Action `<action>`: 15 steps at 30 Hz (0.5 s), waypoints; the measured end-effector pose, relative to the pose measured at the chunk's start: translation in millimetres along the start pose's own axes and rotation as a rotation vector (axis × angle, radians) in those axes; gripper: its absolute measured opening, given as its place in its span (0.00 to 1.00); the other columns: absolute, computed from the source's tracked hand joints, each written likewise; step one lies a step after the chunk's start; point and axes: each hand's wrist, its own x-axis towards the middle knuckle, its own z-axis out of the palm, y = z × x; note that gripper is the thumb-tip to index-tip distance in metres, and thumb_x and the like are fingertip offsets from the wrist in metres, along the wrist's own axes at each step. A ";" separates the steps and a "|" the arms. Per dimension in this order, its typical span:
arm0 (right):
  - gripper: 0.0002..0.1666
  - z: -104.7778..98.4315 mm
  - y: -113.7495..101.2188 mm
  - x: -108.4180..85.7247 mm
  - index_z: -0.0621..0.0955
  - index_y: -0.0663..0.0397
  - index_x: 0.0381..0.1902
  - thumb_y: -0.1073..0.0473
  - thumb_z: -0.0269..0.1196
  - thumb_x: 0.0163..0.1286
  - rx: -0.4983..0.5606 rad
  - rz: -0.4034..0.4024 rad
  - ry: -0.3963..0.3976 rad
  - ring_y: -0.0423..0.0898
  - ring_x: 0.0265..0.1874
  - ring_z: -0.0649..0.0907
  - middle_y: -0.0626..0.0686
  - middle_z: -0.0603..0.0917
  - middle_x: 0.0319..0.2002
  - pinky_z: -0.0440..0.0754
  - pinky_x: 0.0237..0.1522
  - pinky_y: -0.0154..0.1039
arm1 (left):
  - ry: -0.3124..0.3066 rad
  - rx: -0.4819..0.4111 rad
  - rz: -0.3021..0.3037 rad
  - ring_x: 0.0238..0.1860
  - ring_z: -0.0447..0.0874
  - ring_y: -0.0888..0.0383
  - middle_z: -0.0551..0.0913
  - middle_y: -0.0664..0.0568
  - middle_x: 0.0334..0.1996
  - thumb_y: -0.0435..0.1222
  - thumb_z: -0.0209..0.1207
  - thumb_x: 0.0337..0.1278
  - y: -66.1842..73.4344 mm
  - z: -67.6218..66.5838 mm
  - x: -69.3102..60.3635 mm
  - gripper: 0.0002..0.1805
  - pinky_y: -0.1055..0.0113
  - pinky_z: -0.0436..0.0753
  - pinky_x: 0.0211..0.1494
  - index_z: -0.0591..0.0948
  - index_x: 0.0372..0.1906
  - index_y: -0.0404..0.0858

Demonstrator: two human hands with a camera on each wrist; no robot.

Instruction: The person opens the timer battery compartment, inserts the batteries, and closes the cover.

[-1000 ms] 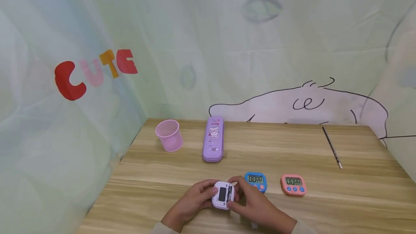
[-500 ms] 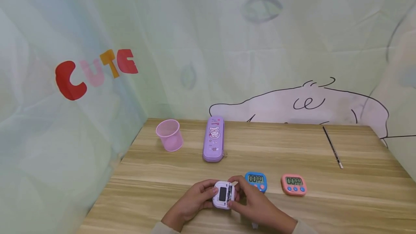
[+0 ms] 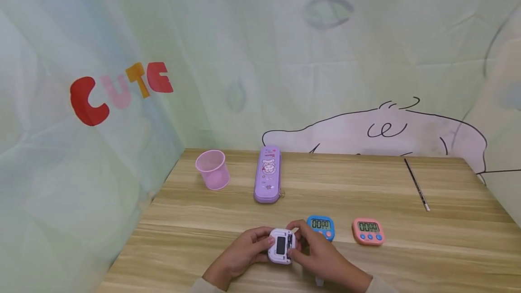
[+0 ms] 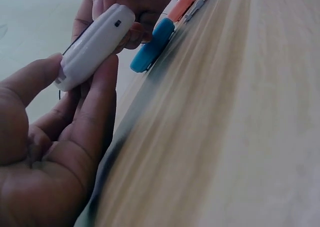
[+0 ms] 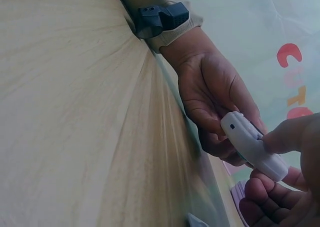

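Observation:
Both hands hold a small white digital timer above the table, its face with a dark rectangle turned up. Along its right side runs an uncovered slot that looks like a battery compartment; what lies inside is too small to tell. My left hand grips the timer's left edge, thumb on top and fingers beneath, as the left wrist view shows. On the opposite edge, my right hand has its thumb at the slot and its fingers round the far side. A blue timer lies just behind the right hand, partly covered.
A pink timer lies to the right of the blue one. Further back are a purple pencil case, a pink cup and a pencil. Under the right forearm a small whitish piece shows partly. Printed cloth encloses the table.
The white timer and the fingers holding it have shifted slightly to the right and toward the person. My right thumb stays at the slot; the things on the table lie as before.

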 end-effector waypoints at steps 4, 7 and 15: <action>0.21 0.3 1.0 0.5 0.71 0.46 0.55 0.57 0.65 0.67 -0.030 0.012 0.016 0.35 0.28 0.77 0.40 0.76 0.30 0.79 0.29 0.32 | 0.008 0.007 -0.005 0.49 0.82 0.51 0.79 0.39 0.52 0.34 0.54 0.70 0.0 0.5 0.1 0.26 0.57 0.83 0.54 0.66 0.62 0.18; 0.19 0.5 1.9 0.5 0.72 0.45 0.53 0.57 0.64 0.68 -0.042 0.013 0.031 0.35 0.26 0.75 0.40 0.76 0.29 0.78 0.27 0.31 | 0.006 0.013 -0.009 0.48 0.83 0.51 0.79 0.39 0.51 0.34 0.55 0.70 -0.7 0.8 0.2 0.26 0.57 0.84 0.53 0.66 0.62 0.19; 0.15 2.5 5.3 -1.3 0.73 0.42 0.48 0.59 0.65 0.67 -0.080 -0.015 0.075 0.34 0.25 0.75 0.37 0.77 0.26 0.77 0.28 0.31 | -0.009 0.027 -0.023 0.47 0.84 0.52 0.80 0.40 0.51 0.34 0.55 0.70 -2.3 0.6 0.2 0.25 0.59 0.85 0.51 0.68 0.61 0.20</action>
